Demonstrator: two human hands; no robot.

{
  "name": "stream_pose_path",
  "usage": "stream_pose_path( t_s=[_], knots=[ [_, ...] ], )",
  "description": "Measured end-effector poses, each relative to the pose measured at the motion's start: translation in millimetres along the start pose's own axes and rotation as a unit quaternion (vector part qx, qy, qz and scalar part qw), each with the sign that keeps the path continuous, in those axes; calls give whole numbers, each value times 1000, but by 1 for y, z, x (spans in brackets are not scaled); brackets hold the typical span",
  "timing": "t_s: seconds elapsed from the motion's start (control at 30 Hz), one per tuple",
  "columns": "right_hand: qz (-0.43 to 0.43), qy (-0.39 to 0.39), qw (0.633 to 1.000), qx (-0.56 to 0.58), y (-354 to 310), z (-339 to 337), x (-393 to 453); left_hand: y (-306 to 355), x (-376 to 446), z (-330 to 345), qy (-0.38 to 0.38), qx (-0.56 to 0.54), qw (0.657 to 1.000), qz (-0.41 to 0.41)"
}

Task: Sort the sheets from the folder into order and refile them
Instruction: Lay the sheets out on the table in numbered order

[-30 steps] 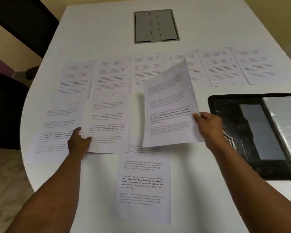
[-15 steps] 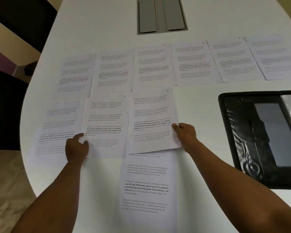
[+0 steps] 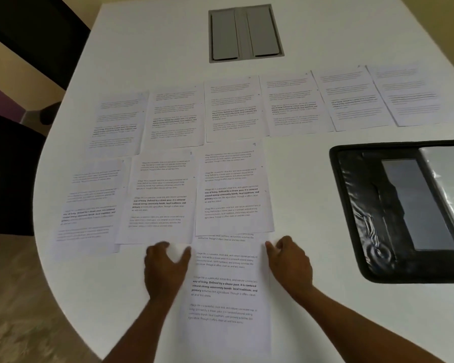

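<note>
White printed sheets lie in 2 rows on the tabletop (image 3: 312, 205), spread for ordering. Both hands flank the nearest sheet (image 3: 228, 292): left hand (image 3: 165, 268) loosely spread, right hand (image 3: 290, 260) loosely curled, neither gripping. Open black folder (image 3: 364, 205) waits right.

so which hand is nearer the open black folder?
Right. The right hand rests at the near sheet's right edge, on the side toward the open black folder; the left hand sits at the sheet's left edge, farther away.
</note>
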State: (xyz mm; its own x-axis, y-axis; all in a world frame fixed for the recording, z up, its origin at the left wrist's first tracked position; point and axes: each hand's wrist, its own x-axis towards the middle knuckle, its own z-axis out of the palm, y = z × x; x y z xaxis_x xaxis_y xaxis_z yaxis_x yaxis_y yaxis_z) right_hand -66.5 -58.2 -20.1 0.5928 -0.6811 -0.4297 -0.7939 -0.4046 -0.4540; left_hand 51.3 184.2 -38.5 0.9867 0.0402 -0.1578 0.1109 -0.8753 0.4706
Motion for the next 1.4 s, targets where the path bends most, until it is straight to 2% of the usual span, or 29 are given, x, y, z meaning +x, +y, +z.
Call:
stream_pose_path(
  t_s=[0.2, 0.5, 0.7, 0.97, 1.07, 1.2, 1.4],
  knots=[
    [23, -26, 998, 48, 21, 13, -35, 3, -48, 3, -76, 64, 995, -18],
    [78, -91, 989, 87, 20, 13, -61, 11, -75, -1, -153, 55, 984, -73],
    [46, -108, 991, 58, 40, 11, -75, 11, -97, 0, -182, 25, 980, -79],
    [16, -102, 992, 66, 77, -16, -88, 17, -128, 9, -196, 52, 977, -72],
    [30, -104, 989, 104, 93, -40, -82, 25, -140, 12, -214, 26, 973, -79],
    [73, -126, 961, 234, 112, -76, -68, 43, -155, 15, -249, -33, 965, -74],
    [58, -116, 940, 315, 116, -130, -47, 89, -156, 13, -240, -199, 949, -47]
  ],
)
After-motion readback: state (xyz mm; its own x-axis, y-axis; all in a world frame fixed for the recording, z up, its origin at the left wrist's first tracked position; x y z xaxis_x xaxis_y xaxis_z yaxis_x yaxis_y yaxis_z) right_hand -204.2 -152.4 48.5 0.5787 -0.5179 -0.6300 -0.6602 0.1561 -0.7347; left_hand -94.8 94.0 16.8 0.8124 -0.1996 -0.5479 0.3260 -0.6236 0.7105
